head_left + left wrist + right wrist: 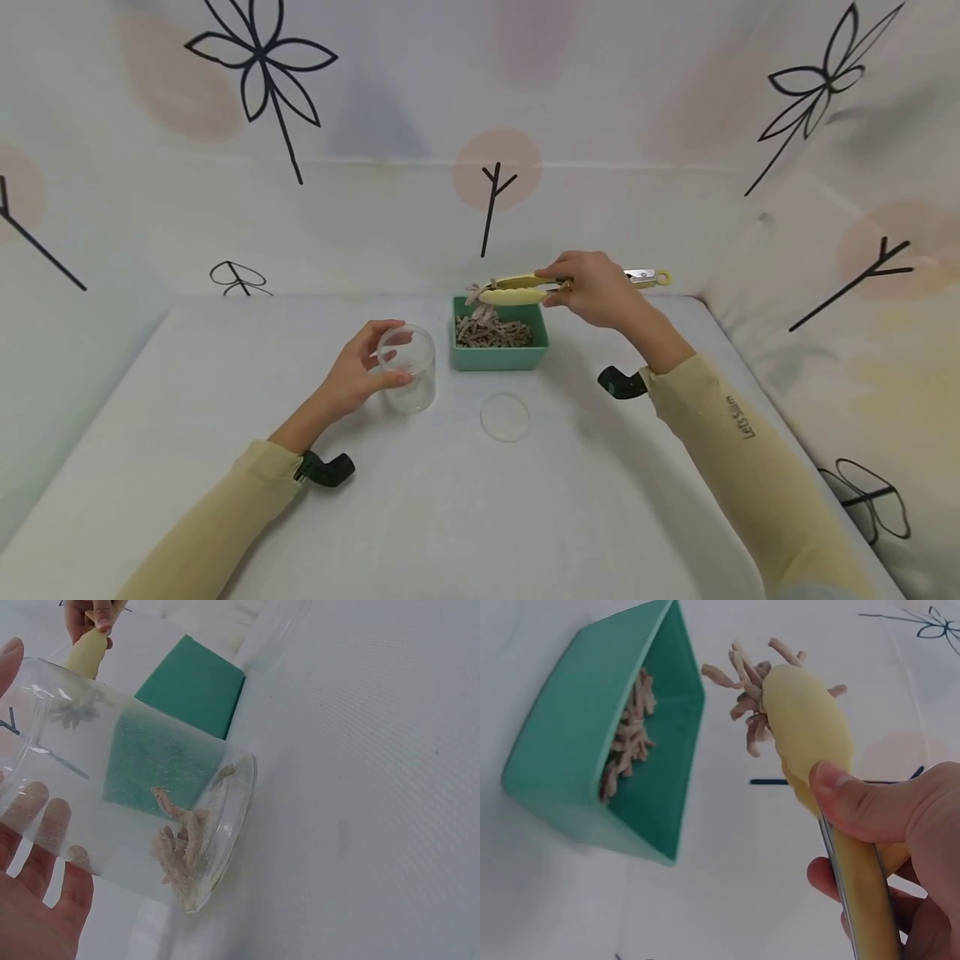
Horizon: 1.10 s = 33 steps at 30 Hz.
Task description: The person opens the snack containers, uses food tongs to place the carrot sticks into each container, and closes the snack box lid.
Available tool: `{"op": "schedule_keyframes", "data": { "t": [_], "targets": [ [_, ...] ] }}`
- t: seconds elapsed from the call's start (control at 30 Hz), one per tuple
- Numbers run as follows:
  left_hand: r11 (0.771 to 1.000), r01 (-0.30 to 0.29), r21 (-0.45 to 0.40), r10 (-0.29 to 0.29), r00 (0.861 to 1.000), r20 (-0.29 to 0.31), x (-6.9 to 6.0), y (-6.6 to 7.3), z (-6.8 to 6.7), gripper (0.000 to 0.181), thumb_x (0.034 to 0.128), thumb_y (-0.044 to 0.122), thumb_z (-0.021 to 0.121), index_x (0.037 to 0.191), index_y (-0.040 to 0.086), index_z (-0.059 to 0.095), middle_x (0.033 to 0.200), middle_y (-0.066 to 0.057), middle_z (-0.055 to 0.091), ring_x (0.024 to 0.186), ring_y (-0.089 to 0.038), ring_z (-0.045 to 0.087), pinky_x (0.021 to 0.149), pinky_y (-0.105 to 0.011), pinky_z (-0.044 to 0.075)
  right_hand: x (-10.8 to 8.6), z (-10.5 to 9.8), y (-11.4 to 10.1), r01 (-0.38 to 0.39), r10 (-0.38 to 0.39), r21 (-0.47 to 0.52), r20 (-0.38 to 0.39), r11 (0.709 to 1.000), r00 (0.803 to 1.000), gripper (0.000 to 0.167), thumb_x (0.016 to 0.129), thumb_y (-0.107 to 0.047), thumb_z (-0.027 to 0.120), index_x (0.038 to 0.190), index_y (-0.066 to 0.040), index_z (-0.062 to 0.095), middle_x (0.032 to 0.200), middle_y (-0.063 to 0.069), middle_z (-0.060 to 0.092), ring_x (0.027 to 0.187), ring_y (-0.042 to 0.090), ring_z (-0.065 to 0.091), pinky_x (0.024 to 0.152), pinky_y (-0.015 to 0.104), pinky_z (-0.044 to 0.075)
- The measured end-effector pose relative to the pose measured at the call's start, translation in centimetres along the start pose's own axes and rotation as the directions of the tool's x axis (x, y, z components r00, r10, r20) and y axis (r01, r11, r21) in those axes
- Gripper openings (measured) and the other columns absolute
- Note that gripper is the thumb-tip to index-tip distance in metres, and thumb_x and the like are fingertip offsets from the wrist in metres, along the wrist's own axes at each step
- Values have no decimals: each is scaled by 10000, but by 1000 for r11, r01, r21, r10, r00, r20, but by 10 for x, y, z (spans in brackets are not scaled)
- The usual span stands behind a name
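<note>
In the head view, the left hand [356, 371] is part-curled round a clear jar [416, 393], thumb on the near side, fingers on the far side; the jar stands roughly upright, mouth up. The right hand [596, 289] is closed firmly round yellow-tipped tongs [517, 297], whose tips pinch brownish strips [474, 293] over the green box [498, 359]. More strips lie inside the box. A thin clear disc [505, 417] lies nearer the person, between jar and right forearm. The box stands near the table's back edge, where the patterned backdrop [360, 225] rises just behind; white table [420, 525] spreads from the jar to the left edge and forward of the disc.

In the left wrist view, the fingers press the jar's wall, and a few strips lie at its bottom. The box is just beyond it.

In the right wrist view, the thumb lies on the tongs' arm with the fingers bent under it. The tong tips are nearly together, strips sticking out between them, beside the box's open mouth and apart from its rim.
</note>
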<state>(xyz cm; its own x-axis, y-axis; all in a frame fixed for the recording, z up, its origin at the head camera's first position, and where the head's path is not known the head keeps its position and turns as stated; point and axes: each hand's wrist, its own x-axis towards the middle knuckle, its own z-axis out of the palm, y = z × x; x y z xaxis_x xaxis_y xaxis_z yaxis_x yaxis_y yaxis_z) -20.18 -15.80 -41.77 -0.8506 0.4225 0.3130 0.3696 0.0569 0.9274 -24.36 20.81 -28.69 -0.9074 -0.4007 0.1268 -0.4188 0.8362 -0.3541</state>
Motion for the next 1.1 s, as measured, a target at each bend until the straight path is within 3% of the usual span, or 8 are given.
{"op": "schedule_keyframes", "data": {
  "t": [0.53, 0.8, 1.1],
  "targets": [
    [1000, 17, 3, -17, 1000, 1, 0, 2, 1, 716, 814, 5, 806, 1422, 24, 428, 1388, -296, 491, 1327, -317, 455, 1077, -579, 336, 1, -7, -8, 55, -57, -47, -26, 997, 998, 448, 844, -135, 810, 1273, -86, 691, 1143, 92, 673, 875, 212, 646, 694, 367, 524],
    [1000, 17, -4, -17, 1000, -5, 1, 0, 1, 714, 815, 6, 805, 1424, 36, 434, 1390, -271, 506, 1330, -317, 456, 1075, -578, 341, 0, -23, -44, 154, -154, -7, -48, 988, 987, 455, 829, -132, 821, 1266, -100, 698, 1138, 51, 677, 839, 165, 642, 683, 339, 513],
    [996, 83, -28, -83, 996, -16, 1, 0, 1, 732, 808, 7, 811, 1426, 27, 420, 1422, -229, 486, 1343, -288, 439, 1091, -542, 338, 5, -15, -85, 286, -286, 9, -34, 958, 958, 437, 816, -142, 837, 1236, -121, 719, 1116, -2, 685, 873, 130, 617, 704, 289, 506]
  ]
}}
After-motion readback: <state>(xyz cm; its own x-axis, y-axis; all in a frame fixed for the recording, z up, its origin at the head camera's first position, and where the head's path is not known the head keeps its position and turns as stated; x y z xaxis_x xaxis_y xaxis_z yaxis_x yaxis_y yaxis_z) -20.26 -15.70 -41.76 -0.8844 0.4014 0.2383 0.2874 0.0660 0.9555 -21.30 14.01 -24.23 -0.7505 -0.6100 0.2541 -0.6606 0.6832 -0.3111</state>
